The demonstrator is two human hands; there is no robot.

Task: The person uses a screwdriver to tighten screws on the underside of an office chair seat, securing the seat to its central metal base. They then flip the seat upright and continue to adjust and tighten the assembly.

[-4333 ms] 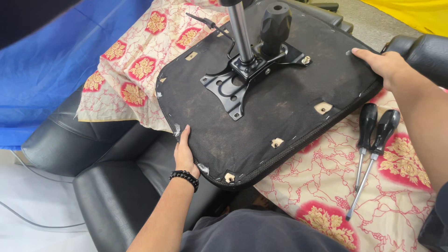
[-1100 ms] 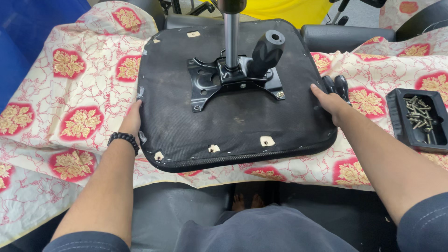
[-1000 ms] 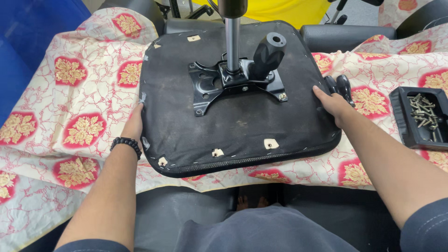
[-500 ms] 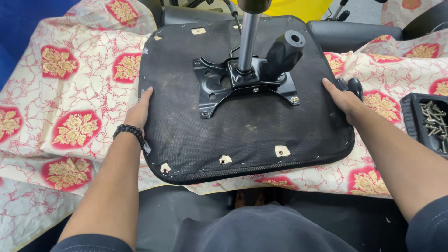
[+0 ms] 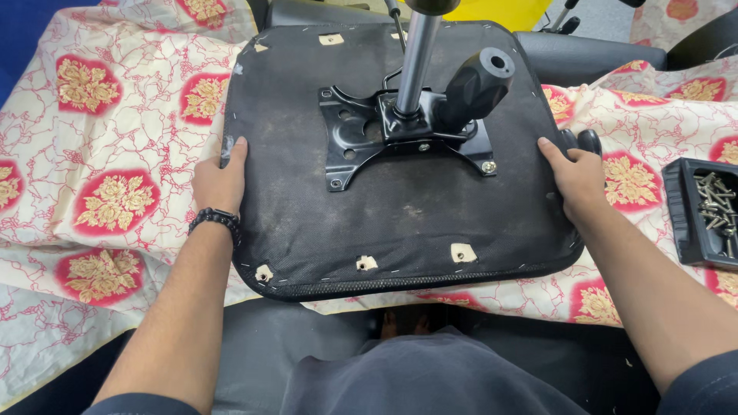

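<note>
An upturned black chair seat (image 5: 400,223) lies flat on a floral cloth (image 5: 108,154). A black metal mounting plate (image 5: 361,142) is bolted to its middle, with a grey steel column (image 5: 415,65) rising from it and a black knobbed lever (image 5: 473,88) to the right. My left hand (image 5: 219,180) grips the seat's left edge; a black beaded bracelet is on that wrist. My right hand (image 5: 576,177) grips the seat's right edge. Two black screwdriver handles (image 5: 584,140) peek out just beyond my right hand.
A black tray (image 5: 692,215) holding several screws sits at the right on the cloth. Black padded chair parts (image 5: 592,50) lie at the back right. Something yellow (image 5: 507,11) is at the top, and blue fabric (image 5: 19,31) at the far left.
The seat, earlier tilted and angled, has been turned and set down flat and square in front of me. Both hands stay on its edges. The view has come closer.
</note>
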